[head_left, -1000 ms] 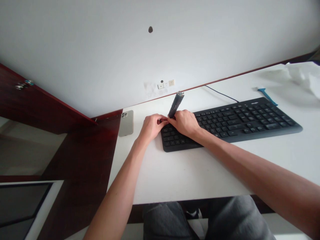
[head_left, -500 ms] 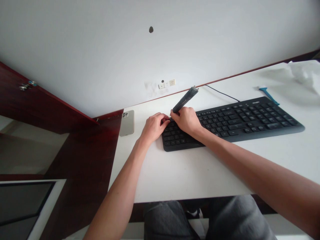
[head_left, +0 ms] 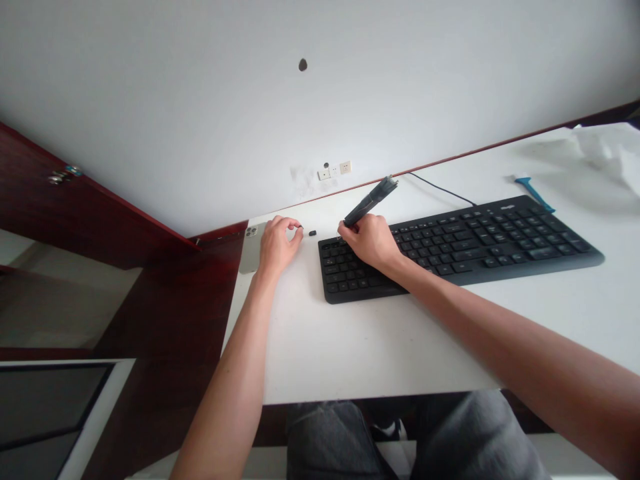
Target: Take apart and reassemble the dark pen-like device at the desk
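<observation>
My left hand (head_left: 280, 243) is over the white table, left of the black keyboard (head_left: 450, 247). Its thumb and index finger pinch a small dark piece that looks like a keycap (head_left: 301, 228). Just right of those fingertips, another small black keycap (head_left: 313, 233) lies on the table. My right hand (head_left: 371, 239) rests over the keyboard's left part, closed around a dark stick-like tool (head_left: 370, 201). This tool leans up to the right and has several pale tips at its upper end; its lower end is by the keyboard's top left corner, partly hidden by the fingers.
A phone (head_left: 250, 253) lies at the table's left edge, partly behind my left hand. Behind the keyboard runs its cable (head_left: 443, 188). A blue tool (head_left: 536, 195) and crumpled white material (head_left: 605, 157) lie at the right. The wall with sockets (head_left: 335, 171) borders the table's back.
My left hand has moved left from the keyboard's top left corner with the small dark piece. A keycap now shows on the table beside the keyboard. My right hand has hardly moved.
</observation>
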Tool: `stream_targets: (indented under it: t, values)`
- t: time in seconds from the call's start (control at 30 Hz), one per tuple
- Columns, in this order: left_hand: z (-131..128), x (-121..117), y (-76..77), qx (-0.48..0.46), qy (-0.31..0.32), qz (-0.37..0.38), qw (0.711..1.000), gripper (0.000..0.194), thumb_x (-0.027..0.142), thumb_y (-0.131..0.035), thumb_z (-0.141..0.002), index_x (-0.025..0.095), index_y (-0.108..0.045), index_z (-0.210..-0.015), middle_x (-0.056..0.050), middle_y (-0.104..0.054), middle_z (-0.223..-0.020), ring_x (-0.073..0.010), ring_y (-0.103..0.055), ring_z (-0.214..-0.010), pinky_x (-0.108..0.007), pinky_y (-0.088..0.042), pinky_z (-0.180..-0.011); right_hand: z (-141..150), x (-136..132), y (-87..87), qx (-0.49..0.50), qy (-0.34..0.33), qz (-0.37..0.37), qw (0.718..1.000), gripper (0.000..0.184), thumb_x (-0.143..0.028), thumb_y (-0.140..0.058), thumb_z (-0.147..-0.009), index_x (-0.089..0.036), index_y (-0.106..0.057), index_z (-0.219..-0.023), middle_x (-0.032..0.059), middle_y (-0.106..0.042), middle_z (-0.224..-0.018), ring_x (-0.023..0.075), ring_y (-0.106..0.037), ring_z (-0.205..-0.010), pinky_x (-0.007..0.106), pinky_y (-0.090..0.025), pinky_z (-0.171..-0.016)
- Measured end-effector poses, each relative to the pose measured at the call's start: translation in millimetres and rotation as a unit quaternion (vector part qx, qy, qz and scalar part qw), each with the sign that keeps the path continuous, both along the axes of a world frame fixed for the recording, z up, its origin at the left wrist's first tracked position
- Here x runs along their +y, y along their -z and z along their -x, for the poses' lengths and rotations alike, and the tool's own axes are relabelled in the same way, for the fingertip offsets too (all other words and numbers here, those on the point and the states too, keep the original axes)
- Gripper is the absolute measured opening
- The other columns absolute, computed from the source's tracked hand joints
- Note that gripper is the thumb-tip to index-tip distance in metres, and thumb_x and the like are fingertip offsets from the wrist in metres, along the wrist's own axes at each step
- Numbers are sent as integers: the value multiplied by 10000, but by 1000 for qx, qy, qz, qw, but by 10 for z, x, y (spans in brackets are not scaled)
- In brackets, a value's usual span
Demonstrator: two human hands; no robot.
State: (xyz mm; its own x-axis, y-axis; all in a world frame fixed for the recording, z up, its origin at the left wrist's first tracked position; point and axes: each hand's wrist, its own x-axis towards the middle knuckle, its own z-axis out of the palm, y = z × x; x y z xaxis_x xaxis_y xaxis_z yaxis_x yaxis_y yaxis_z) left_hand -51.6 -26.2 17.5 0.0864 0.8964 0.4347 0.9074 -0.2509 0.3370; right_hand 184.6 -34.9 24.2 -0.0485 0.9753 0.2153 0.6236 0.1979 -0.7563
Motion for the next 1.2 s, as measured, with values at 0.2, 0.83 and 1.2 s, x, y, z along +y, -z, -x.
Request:
stream_targets:
  t: [0.2, 0.83, 1.2]
  values:
    - [-2, 16, 42, -24, -16, 27, 999, 74, 234, -648, -928, 217, -696, -983, -35, -777, -1030, -195, -677, -868, -332, -501, -821, -9, 6, 9, 7, -13, -13, 1000, 374, -319, -591, -849, -217, -431, -526, 21, -529, -518, 143, -478, -533, 310, -296, -572]
    - [-366, 233, -41, 89, 106, 43, 989, 83, 224, -681, -910, 244, -754, -945, -63, -717, -1211, -290, -563, -1181, -440, -444, -1058, -25, 27, 50, 4, -28, -7, 1000, 315, -337, -592, -853, -206, -542, -572, 53, -629, -571, 164, -544, -558, 287, -340, -584]
    - [-431, 590, -56, 126, 76, 66, 987, 109, 242, -683, -879, 233, -786, -914, -79, -743, -1193, -301, -615, -1116, -452, -460, -1039, -20, 14, 18, 7, -31, -2, 999, 330, -321, -588, -843, -216, -496, -544, 30, -582, -535, 151, -495, -525, 291, -315, -574]
